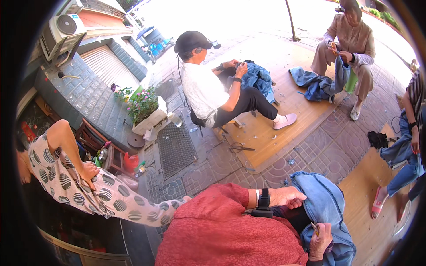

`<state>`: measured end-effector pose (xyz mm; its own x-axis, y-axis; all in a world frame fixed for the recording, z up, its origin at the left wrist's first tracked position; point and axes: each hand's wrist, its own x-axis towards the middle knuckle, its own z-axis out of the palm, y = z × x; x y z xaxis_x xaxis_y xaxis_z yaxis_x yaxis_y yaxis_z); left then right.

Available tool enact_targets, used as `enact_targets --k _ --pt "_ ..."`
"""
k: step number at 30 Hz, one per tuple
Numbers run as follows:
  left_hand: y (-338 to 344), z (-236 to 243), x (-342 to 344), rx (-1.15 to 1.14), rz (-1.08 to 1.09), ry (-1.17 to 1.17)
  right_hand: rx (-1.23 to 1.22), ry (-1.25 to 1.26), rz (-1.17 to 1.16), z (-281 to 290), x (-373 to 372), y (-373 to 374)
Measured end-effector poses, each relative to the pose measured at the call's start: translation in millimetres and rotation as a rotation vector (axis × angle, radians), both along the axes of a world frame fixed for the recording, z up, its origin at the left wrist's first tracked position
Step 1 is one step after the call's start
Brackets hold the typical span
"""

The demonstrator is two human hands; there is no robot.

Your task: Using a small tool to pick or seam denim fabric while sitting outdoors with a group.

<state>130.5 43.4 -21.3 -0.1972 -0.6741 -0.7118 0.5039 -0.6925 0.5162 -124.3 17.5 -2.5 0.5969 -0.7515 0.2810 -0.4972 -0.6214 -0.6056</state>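
Note:
A light blue denim garment (326, 199) lies across my lap and spills over to the right, its dark inner side showing near my hands. My left hand (288, 197), coming out of a red sleeve with a black strap on the wrist, is closed at the edge of the denim, its fingertips pinching the cloth. Lower down, my right hand (320, 241) is closed round a small brass-coloured pointed tool (315, 228), which looks like thread snips, though most of it is hidden in the fingers. The tool's tip points up toward the dark opening of the garment.
Ahead, a seated person in a black cap (193, 42) handles denim over a wooden board (288, 119), where scissors (241, 147) lie. Another person (350, 40) sits at the far right with jeans (317, 84). More people sit at both sides. A flower planter (145, 116) stands left.

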Motion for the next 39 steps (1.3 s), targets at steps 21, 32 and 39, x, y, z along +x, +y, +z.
enact_targets --k 21,32,39 --pt "-15.0 17.6 -40.4 -1.541 -0.289 -1.261 0.004 0.021 -0.019 4.7 7.7 -2.6" --pt "2.3 12.7 -39.6 -1.443 -0.346 -1.344 -0.013 0.056 -0.048 5.1 -0.7 8.3" --pt "-22.0 13.8 -44.1 -1.518 -0.45 -1.347 -0.056 0.036 -0.044 -15.1 9.8 2.3"
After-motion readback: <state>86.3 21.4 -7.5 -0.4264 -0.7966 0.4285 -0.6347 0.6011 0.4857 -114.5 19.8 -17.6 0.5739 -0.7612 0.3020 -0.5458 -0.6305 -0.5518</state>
